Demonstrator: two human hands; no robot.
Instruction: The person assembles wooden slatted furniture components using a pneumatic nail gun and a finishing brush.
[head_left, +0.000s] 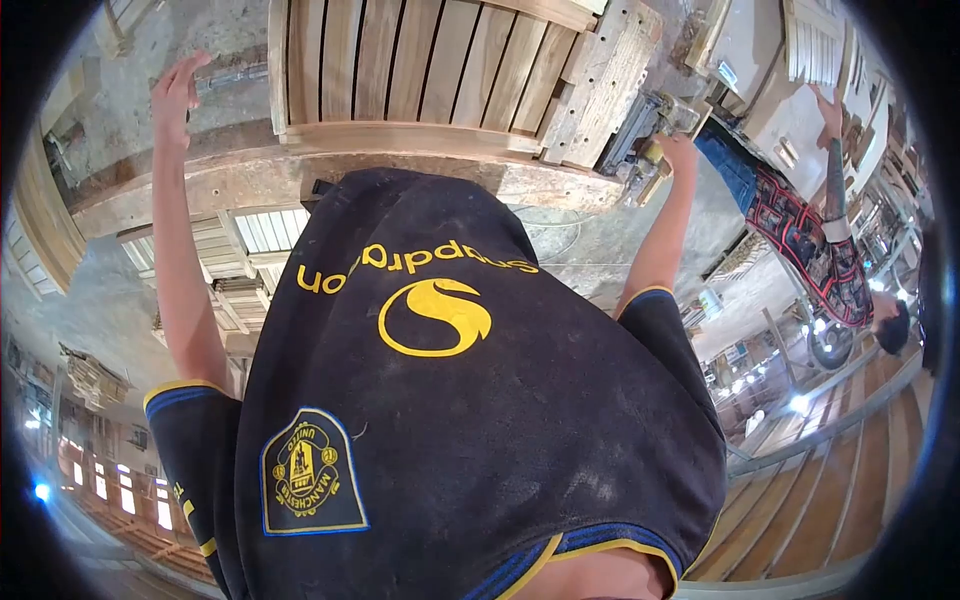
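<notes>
A slatted wooden panel (415,62), its pale strips set in a frame, lies on the worn wooden workbench (240,180) in front of me. My left hand (178,98) is raised at the left, apart from the panel, with fingers extended and nothing visible in them. At the right, my right hand (679,152) is closed beside a metal device (632,130) at the bench edge. The fingers curl around a small yellowish part that I cannot make out. A thick board with several holes (605,85) lies between the panel and the device.
Another person (810,235) in a red-and-black patterned top stands at the right, one arm stretched toward a pale work surface (785,95). Slatted wooden pieces (215,250) are under or behind the bench at left. Stacked wood (95,378) stands farther off.
</notes>
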